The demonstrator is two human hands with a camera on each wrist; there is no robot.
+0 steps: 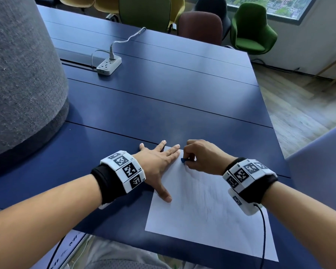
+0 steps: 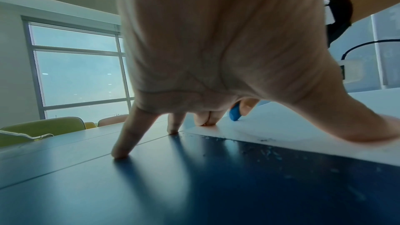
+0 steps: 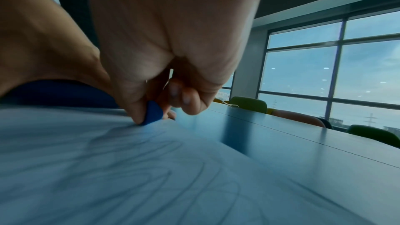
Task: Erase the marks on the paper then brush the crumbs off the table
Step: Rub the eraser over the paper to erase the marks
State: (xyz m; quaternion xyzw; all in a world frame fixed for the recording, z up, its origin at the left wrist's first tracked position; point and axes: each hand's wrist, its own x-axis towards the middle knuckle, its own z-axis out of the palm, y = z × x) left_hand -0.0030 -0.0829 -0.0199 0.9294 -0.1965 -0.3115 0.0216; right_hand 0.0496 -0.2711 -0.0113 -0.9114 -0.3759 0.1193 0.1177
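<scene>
1. Your dark blue counter [image 1: 163, 98] carries everything; a white power strip [image 1: 109, 65] sits near its far left.
2. The white sheet of paper [image 1: 206, 206] lies flat at the near edge, with faint pencil marks [image 3: 134, 168] across it.
3. Your left hand [image 1: 159, 162] is spread flat, fingers straight, pressing the paper's far-left corner and the counter beside it.
4. Your right hand [image 1: 202, 158] pinches the small blue eraser [image 1: 183, 160], its tip on the paper near that corner.
5. Tiny eraser crumbs [image 2: 266, 151] lie on the counter along the paper's left edge.
</scene>
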